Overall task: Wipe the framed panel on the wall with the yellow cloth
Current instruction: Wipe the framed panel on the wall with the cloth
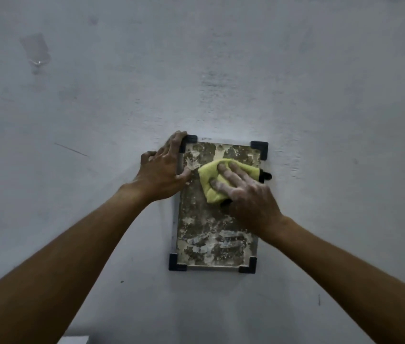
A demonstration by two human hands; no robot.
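Note:
A framed panel (pixel 211 234) hangs on the grey wall, mottled brown and white, with black corner pieces. My right hand (pixel 243 192) presses a folded yellow cloth (pixel 211 180) flat against the panel's upper half, fingers spread over it. My left hand (pixel 164 170) grips the panel's upper left edge, fingers on the top left corner piece and thumb on the panel face. A small black part (pixel 266 175) sticks out at the panel's right edge, partly hidden by the cloth.
The bare grey wall (pixel 320 95) surrounds the panel. A strip of clear tape (pixel 35 49) is stuck to the wall at the upper left. A pale object (pixel 73 340) shows at the bottom edge.

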